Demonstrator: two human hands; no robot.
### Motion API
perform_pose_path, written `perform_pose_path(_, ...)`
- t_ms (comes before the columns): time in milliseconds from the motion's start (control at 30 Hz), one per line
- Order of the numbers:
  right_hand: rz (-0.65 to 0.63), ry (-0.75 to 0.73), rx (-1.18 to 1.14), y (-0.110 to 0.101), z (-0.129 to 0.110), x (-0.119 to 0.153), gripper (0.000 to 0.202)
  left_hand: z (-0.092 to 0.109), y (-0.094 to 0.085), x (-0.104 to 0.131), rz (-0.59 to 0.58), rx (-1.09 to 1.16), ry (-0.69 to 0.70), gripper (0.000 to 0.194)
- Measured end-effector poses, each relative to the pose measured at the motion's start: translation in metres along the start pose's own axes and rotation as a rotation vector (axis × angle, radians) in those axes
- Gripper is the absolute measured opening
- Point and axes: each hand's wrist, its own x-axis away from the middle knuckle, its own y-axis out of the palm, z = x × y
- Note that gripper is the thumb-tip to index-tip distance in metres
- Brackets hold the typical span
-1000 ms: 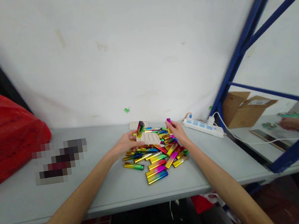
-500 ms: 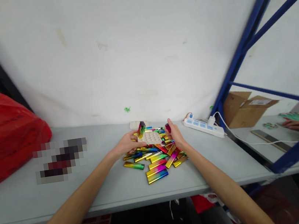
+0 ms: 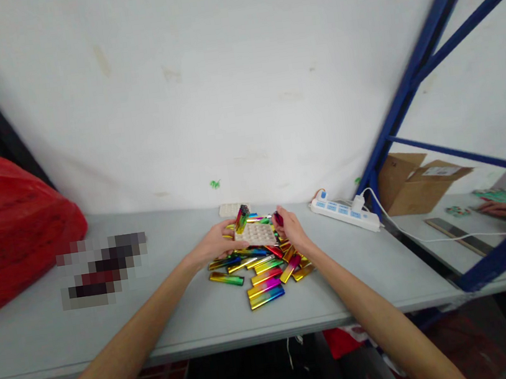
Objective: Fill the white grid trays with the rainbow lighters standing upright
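Observation:
Shiny multicoloured lighters (image 3: 265, 275) lie in a loose pile on the grey table (image 3: 181, 315). My left hand (image 3: 216, 243) grips the left edge of a cream tray (image 3: 255, 234) with rows of small hollows, held over the pile. A few lighters (image 3: 241, 218) stand upright at the tray's left end, beside my left fingers. Just right of the tray, my right hand (image 3: 288, 227) is closed on a dark red lighter (image 3: 278, 218). A second cream tray (image 3: 232, 209) lies behind, near the wall.
A white power strip (image 3: 345, 214) with plugs and cables is at the right, before a blue metal frame (image 3: 404, 105) and an open cardboard box (image 3: 415, 185). A red plastic bag (image 3: 14, 229) fills the left. Another person's hand (image 3: 503, 209) shows far right.
My right hand has moved left and slightly down, bringing the dark red lighter closer to the tray. The tray and the lighters standing in it have shifted slightly right.

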Motion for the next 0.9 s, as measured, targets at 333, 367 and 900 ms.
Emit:
perform_pose_path(333, 0.090, -0.399, 0.390, 0.008, -0.008, 0.010, 0.041, 0.006, 0.001, 0.002, 0.059, -0.137, 0.055, 0.089)
perform_pose_path(367, 0.108, -0.432, 0.448, 0.008, -0.009, 0.011, 0.038, 0.005, 0.001, 0.001, 0.062, -0.144, 0.060, 0.089)
perform_pose_path(900, -0.006, -0.458, 0.452, 0.024, -0.007, 0.016, 0.031, -0.006, 0.001, -0.005, 0.048, -0.279, 0.172, 0.086)
